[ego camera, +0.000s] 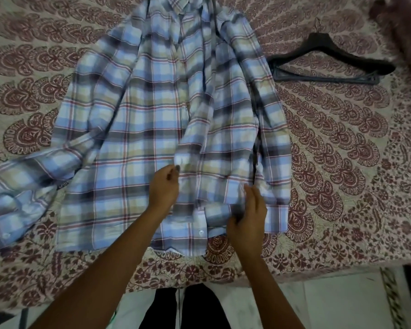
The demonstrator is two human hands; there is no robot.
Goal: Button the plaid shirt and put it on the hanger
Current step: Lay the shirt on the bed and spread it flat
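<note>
A blue, tan and red plaid shirt [140,115] lies spread face up on the bed, collar at the far side, sleeves out to both sides. Its front is unfastened at the lower part, and a white button [201,232] shows on the placket near the hem. My left hand [164,186] pinches the edge of the right front panel, which is folded over at mid-front. My right hand [247,219] grips the rolled lower edge of that same panel near the hem. A black plastic hanger [328,60] lies flat on the bed to the right of the shirt, apart from it.
The bed is covered by a cream sheet with maroon paisley print [342,138]. Its near edge runs along the bottom, with white floor tiles [330,305] and my dark trouser legs below. A dark furry cushion [403,32] sits at the far right corner.
</note>
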